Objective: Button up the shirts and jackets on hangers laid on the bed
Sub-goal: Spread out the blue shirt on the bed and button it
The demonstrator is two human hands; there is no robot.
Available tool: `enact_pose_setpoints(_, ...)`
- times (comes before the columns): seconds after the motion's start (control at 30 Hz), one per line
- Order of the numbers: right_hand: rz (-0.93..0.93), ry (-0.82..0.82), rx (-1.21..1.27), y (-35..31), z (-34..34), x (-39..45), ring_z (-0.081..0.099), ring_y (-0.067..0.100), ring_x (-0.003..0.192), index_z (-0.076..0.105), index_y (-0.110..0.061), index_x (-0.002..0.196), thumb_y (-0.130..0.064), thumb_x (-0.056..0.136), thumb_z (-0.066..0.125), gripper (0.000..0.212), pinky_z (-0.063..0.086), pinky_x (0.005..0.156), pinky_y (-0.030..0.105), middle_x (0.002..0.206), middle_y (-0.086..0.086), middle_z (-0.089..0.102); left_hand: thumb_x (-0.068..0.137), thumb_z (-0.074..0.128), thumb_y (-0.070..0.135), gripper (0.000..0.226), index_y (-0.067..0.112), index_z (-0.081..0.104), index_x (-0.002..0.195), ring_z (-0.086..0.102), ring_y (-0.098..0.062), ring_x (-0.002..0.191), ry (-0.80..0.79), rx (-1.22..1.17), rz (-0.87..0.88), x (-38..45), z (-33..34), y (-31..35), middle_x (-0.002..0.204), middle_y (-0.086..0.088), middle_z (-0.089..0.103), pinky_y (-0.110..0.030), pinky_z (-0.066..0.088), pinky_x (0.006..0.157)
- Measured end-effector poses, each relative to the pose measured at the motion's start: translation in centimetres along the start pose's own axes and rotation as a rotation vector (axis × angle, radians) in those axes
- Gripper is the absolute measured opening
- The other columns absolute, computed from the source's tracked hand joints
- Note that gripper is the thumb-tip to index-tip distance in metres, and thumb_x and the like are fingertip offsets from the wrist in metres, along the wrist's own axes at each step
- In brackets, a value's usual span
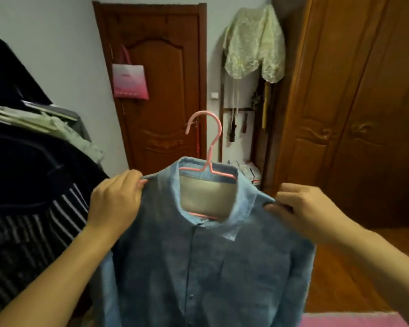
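Note:
A blue denim shirt point(198, 260) hangs on a pink hanger point(210, 142) and is held up in the air in front of me. Its front placket is closed, with small dark buttons running down the middle. My left hand point(115, 201) grips the shirt's left shoulder, fingers curled over the seam. My right hand point(300, 208) pinches the right shoulder near the collar. The hanger's hook points up, free of any rail.
Dark and striped garments point(33, 197) hang in a crowded row at the left. A brown door point(161, 90) with a pink bag point(130, 81) stands behind, a wooden wardrobe point(354, 102) at the right. A pink bed edge point(350, 319) shows at bottom right.

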State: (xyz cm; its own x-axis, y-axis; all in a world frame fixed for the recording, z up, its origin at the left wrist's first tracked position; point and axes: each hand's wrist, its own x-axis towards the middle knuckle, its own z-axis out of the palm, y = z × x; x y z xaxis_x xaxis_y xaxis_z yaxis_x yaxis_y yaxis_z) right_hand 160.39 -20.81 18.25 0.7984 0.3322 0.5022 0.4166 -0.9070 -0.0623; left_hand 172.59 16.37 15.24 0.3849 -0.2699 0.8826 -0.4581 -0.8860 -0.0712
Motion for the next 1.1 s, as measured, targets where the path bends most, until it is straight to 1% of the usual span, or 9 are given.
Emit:
enact_pose_setpoints(0.13, -0.085, -0.191, 0.323, -1.6, 5.7, 4.0, 0.053, 0.010, 0.066, 0.049, -0.035, 0.074, -0.050, 0.100, 0.046, 0.030, 0.040, 0.056, 0.025, 0.068, -0.012, 0.051, 0.101, 0.042, 0.020, 0.029, 0.004, 0.057, 0.082, 0.058, -0.038, 0.063, -0.058, 0.166, -0.104, -2.6, -1.0, -5.5, 0.073, -0.014, 0.057, -0.047, 0.046, 0.059)
enact_pose_setpoints(0.23, -0.155, -0.171, 0.505, -2.8, 8.1, 6.3, 0.057, 0.013, 0.066, 0.056, -0.028, 0.076, -0.063, 0.098, 0.038, 0.045, 0.044, 0.057, 0.030, 0.068, -0.007, 0.057, 0.101, 0.042, 0.026, 0.031, 0.008, 0.057, 0.080, 0.059, -0.036, 0.066, -0.156, 0.280, -0.181, -3.8, -3.8, -7.6, 0.073, -0.012, 0.057, -0.044, 0.048, 0.059)
enact_pose_setpoints(0.33, -0.252, -0.128, 0.572, -4.9, 8.2, 9.4, 0.060, 0.005, 0.061, 0.057, -0.027, 0.072, -0.061, 0.097, 0.041, 0.045, 0.042, 0.054, 0.021, 0.066, -0.010, 0.060, 0.100, 0.039, 0.043, 0.038, 0.016, 0.057, 0.081, 0.060, -0.029, 0.074, -0.308, 0.357, -0.362, -4.2, -7.5, -9.1, 0.076, -0.002, 0.057, -0.041, 0.048, 0.059)
enact_pose_setpoints(0.43, -0.317, -0.093, 0.643, -8.4, 7.8, 12.4, 0.061, 0.001, 0.057, 0.062, -0.031, 0.073, -0.050, 0.094, 0.051, 0.031, 0.042, 0.052, 0.016, 0.062, -0.014, 0.062, 0.099, 0.044, 0.047, 0.033, 0.020, 0.064, 0.104, 0.059, -0.027, 0.095, -0.393, 0.356, -0.658, -4.6, -11.4, -9.6, 0.099, -0.002, 0.062, -0.045, 0.052, 0.078)
enact_pose_setpoints(0.57, -0.349, -0.133, 0.640, -13.4, 11.0, 14.6, 0.060, 0.006, 0.057, 0.065, -0.025, 0.074, -0.046, 0.092, 0.056, 0.029, 0.047, 0.054, 0.031, 0.060, -0.008, 0.063, 0.098, 0.058, 0.036, 0.047, 0.023, 0.046, 0.142, 0.055, -0.029, 0.120, -0.489, 0.257, -0.992, -5.2, -16.1, -8.0, 0.133, -0.007, 0.051, -0.041, 0.047, 0.100)
enact_pose_setpoints(0.67, -0.354, -0.120, 0.614, -17.6, 12.9, 16.9, 0.058, 0.011, 0.056, 0.057, -0.024, 0.067, -0.035, 0.095, 0.064, 0.031, 0.041, 0.051, 0.031, 0.055, -0.007, 0.057, 0.099, 0.057, 0.038, 0.032, 0.030, 0.055, 0.130, 0.061, -0.020, 0.106, -0.489, 0.288, -0.987, -4.5, -20.4, -6.5, 0.121, 0.003, 0.059, -0.039, 0.051, 0.094)
enact_pose_setpoints(0.77, -0.355, -0.106, 0.621, -21.8, 12.6, 21.2, 0.057, 0.015, 0.058, 0.057, -0.019, 0.065, -0.028, 0.096, 0.065, 0.032, 0.035, 0.049, 0.025, 0.056, -0.005, 0.057, 0.098, 0.061, 0.031, 0.010, 0.029, 0.070, 0.100, 0.068, -0.009, 0.082, -0.377, 0.193, -1.024, -2.6, -25.1, -5.3, 0.091, 0.007, 0.071, -0.032, 0.056, 0.078)
enact_pose_setpoints(0.87, -0.373, -0.004, 0.623, -26.4, 10.9, 26.7, 0.062, 0.033, 0.070, 0.059, -0.014, 0.068, -0.027, 0.095, 0.065, 0.030, 0.042, 0.056, 0.038, 0.063, 0.003, 0.062, 0.096, 0.061, 0.029, 0.015, 0.026, 0.072, 0.086, 0.068, -0.004, 0.067, -0.298, 0.271, -1.025, -0.9, -29.7, -6.1, 0.076, 0.006, 0.072, -0.031, 0.058, 0.069)
enact_pose_setpoints(1.1, -0.466, 0.105, 0.584, -39.1, 8.0, 37.9, 0.063, 0.041, 0.092, 0.065, -0.014, 0.085, -0.031, 0.099, 0.057, 0.024, 0.035, 0.065, 0.037, 0.092, 0.019, 0.070, 0.101, 0.051, 0.032, 0.023, 0.027, 0.071, 0.092, 0.063, -0.014, 0.087, -0.364, 0.703, -0.869, 0.7, -35.5, -13.0, 0.091, 0.007, 0.068, -0.038, 0.055, 0.080)
